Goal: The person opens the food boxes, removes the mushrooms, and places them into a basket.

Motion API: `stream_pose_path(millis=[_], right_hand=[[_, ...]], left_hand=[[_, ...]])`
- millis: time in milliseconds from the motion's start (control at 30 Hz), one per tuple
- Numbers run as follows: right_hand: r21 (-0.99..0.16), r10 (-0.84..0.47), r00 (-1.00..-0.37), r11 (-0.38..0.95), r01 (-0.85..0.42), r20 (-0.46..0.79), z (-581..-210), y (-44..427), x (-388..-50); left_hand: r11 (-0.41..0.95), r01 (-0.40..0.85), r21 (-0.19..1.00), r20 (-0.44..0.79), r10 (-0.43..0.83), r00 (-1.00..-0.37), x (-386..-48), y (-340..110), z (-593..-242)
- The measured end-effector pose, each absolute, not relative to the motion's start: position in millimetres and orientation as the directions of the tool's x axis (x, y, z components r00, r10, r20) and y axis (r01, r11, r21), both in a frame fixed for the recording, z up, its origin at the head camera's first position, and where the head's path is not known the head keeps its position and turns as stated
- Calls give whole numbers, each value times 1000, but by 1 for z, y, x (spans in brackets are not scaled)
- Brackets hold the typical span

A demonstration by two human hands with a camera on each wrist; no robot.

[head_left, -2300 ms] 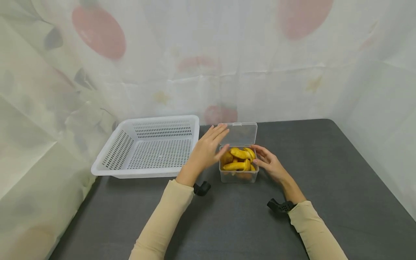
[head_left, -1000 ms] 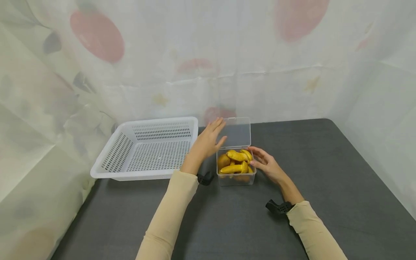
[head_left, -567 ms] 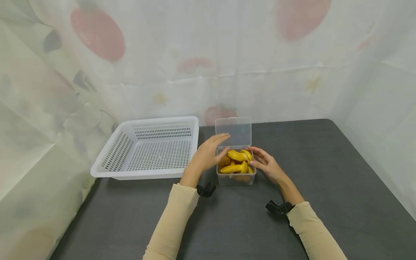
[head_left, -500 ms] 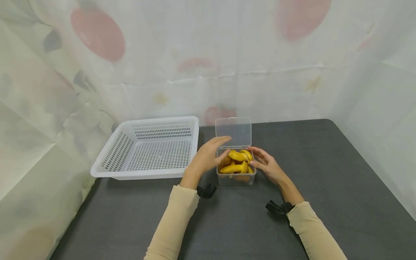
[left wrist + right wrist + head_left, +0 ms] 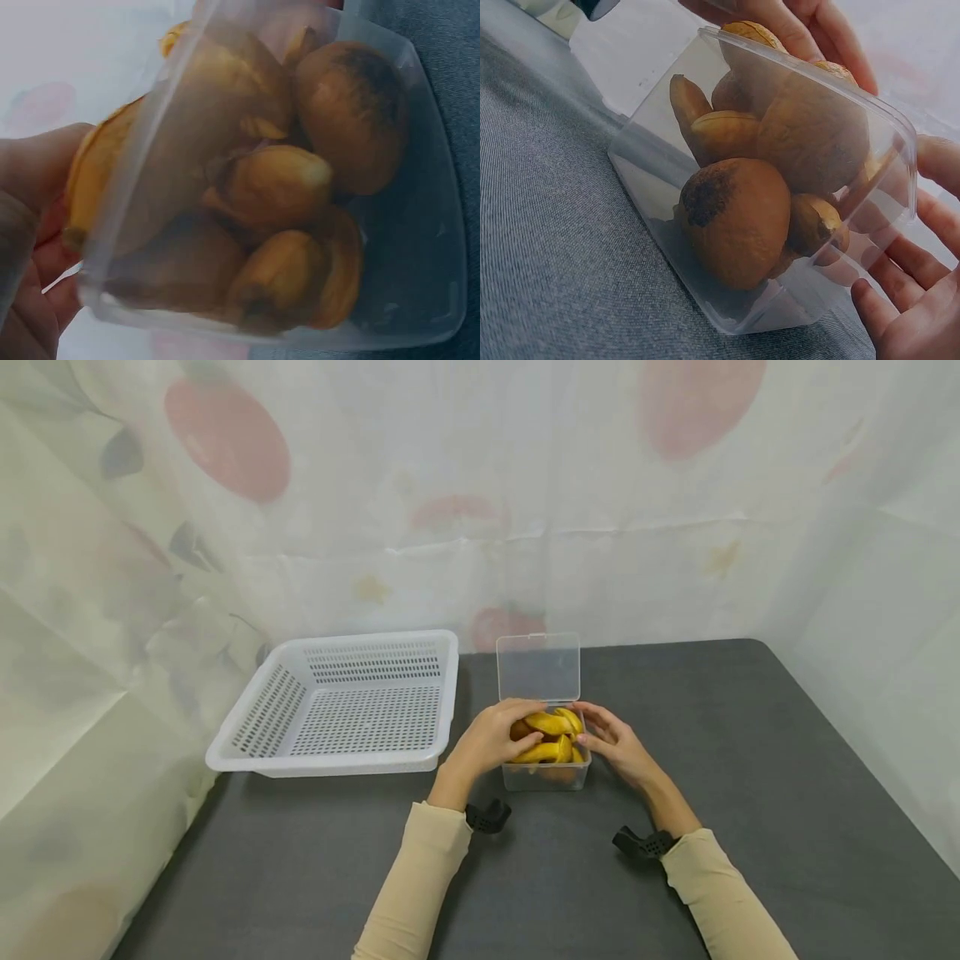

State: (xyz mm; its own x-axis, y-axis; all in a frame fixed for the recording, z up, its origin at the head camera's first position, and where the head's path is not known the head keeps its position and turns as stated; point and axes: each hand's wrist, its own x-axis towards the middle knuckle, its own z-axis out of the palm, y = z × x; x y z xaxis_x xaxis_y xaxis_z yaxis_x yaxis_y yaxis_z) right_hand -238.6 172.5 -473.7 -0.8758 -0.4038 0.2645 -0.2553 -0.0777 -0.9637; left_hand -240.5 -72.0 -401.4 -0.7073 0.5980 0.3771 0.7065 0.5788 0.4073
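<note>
In the head view, a small clear plastic box (image 5: 546, 779) holds several yellow-brown mushrooms (image 5: 553, 724), some heaped above its rim. Its hinged lid (image 5: 537, 670) stands raised at the back. My left hand (image 5: 489, 739) reaches over the box's left side, thumb in front and fingers behind, around the heaped mushrooms; a firm grip is not visible. My right hand (image 5: 621, 750) rests with bent, relaxed fingers against the box's right side. Through the wall, the right wrist view shows a round brown mushroom (image 5: 739, 229) with a dark patch.
A white perforated plastic basket (image 5: 367, 718) stands left of the box, with nothing visible inside. The dark grey table (image 5: 735, 743) reaches a patterned sheet (image 5: 637, 568) hanging behind. Black wrist camera mounts (image 5: 489, 817) hang beneath both wrists.
The lid tilted further back while my left hand was beside it. My left hand then came down from the lid onto the mushrooms. My right hand stayed at the box.
</note>
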Motion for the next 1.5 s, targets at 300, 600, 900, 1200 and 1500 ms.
stream_pose_path(millis=[300, 600, 900, 1200, 1500], right_hand=[[-964, -406, -875, -75, -257, 264, -474, 171, -237], [-964, -406, -875, -90, -250, 265, -475, 174, -239], [-965, -406, -877, -72, -251, 258, -475, 174, -238], [-978, -389, -899, -19, -209, 200, -473, 172, -238], [-985, -393, -908, 20, -170, 148, -472, 175, -238]], left_hand=[[575, 729, 373, 434, 586, -684, -241, -72, -411], [557, 737, 383, 440, 591, -676, -244, -70, -413], [517, 763, 388, 490, 585, -646, -244, -69, -417], [478, 785, 395, 585, 528, -616, -245, -73, -411], [447, 790, 419, 671, 434, -601, -234, -75, -401]])
